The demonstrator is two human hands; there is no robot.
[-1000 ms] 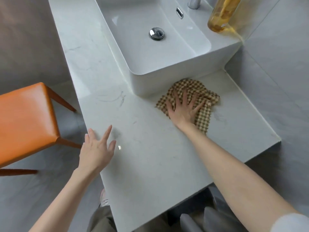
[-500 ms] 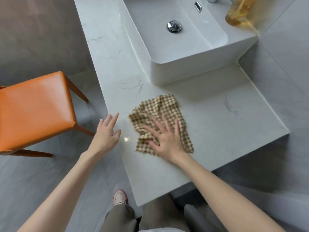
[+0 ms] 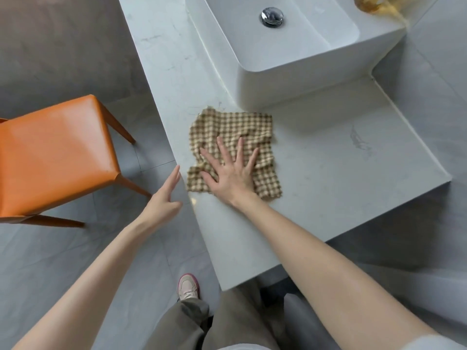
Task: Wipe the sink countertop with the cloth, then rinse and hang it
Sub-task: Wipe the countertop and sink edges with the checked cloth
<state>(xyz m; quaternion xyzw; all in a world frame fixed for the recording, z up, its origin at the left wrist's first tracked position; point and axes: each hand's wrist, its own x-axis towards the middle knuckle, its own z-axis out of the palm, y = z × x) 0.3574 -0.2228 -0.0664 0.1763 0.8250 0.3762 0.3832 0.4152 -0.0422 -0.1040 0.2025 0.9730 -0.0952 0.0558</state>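
While the right hand (image 3: 231, 176), grip splayed, presses the cloth (image 3: 227, 127) flat on the surface (image 3: 328, 178), the left hand (image 3: 164, 198) hovers beside its left edge, grip unclenched.

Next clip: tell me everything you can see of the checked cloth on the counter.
The cloth is brown-and-cream checked fabric, thin-looking, edges frayed. It lies spread nearly flat, slightly rumpled, on the white marbled countertop near its left edge, just in front of the sink basin. The right hand presses its near half with straight, spread fingers; the left hand is beside it, not touching.
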